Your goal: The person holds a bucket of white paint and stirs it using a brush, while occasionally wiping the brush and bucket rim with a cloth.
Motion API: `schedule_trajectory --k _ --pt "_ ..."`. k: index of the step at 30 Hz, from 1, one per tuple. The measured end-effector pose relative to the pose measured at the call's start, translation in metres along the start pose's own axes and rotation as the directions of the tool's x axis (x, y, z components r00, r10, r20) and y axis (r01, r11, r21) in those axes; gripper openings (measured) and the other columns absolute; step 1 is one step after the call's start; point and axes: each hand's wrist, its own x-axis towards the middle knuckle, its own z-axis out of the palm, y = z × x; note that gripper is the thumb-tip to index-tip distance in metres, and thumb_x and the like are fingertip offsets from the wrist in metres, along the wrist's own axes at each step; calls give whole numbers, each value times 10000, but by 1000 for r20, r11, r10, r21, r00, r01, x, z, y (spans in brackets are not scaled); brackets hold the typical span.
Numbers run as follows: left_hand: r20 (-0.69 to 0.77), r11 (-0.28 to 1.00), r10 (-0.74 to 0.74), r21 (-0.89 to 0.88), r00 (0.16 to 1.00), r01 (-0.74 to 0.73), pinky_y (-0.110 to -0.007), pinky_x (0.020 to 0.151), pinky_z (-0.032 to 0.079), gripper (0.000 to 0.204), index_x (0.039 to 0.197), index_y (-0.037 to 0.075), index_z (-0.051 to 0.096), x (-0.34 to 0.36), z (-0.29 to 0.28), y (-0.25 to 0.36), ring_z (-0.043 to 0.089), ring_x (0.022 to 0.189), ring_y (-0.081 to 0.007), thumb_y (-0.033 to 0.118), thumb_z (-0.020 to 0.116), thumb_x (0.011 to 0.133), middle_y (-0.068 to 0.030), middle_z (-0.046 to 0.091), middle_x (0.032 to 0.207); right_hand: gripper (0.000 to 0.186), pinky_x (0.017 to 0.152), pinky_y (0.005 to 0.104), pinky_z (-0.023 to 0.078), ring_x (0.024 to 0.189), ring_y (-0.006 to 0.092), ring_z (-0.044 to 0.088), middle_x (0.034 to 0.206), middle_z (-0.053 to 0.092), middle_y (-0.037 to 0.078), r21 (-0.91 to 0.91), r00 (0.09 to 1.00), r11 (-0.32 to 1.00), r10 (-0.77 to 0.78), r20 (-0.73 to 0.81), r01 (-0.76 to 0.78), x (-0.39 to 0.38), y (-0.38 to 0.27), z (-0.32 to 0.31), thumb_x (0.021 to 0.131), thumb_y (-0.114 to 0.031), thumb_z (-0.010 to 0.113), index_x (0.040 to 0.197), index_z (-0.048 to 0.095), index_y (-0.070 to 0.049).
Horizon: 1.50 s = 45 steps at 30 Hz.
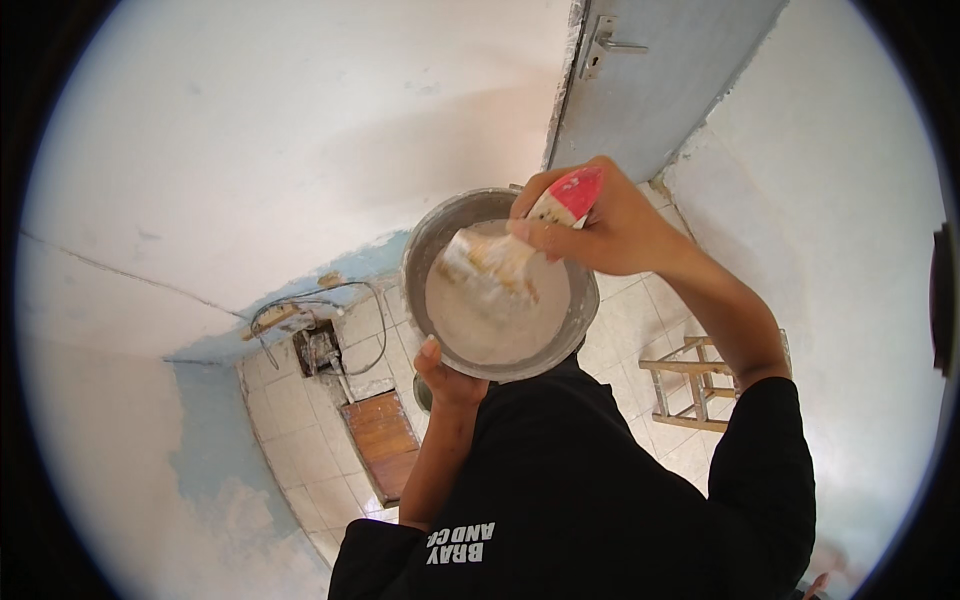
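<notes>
In my right hand [610,225] is a wide paintbrush [490,265] with a red-ended, paint-spattered handle. My fingers close around the handle, and the blurred bristles point down into a grey bucket [412,285]. Off-white liquid paint [500,335] fills the lower part of the bucket; whether the bristle tips are under its surface is hard to tell. My left hand [452,378] supports the bucket from the near left side, its thumb at the rim and its other fingers hidden beneath.
A grey door [650,90] with a metal handle stands beyond the bucket. White-and-blue patchy walls [220,420] surround me. On the tiled floor are a wooden stool [695,380], a brown board [382,440], a dirty dark box [318,348] and a looped cable [385,325].
</notes>
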Motion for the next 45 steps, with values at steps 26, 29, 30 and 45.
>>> schedule_trajectory --k 26,29,30,45 --pt "19 1000 24 16 1000 -24 -372 959 437 861 1372 24 336 2 1 4 479 1202 -277 550 541 722 -154 451 1325 117 540 309 462 554 236 596 627 614 92 -470 983 866 -181 17 168 1 0 -7 800 -168 657 832 639 -57" --pt "-71 985 82 157 994 -70 -370 961 439 853 1375 24 332 -1 -11 -5 477 1207 -277 531 549 723 -152 448 1330 117 563 345 472 602 290 606 668 625 101 -483 963 832 -237 131 271 0 8 8 766 -157 667 846 634 -79" --pt "-100 975 103 205 990 -81 -369 961 439 851 1375 24 331 -2 -12 -6 476 1209 -277 525 551 724 -152 447 1332 120 564 352 472 607 296 605 677 626 104 -444 960 852 -244 136 279 -1 8 11 758 -155 668 843 632 -80" --pt "97 989 82 -135 992 -68 -351 937 444 534 1291 31 372 0 -2 0 518 1130 -245 420 380 925 -172 455 1310 124 500 289 437 498 231 557 592 592 91 -152 958 969 -156 241 196 -6 -14 -3 780 -152 671 852 659 -52"
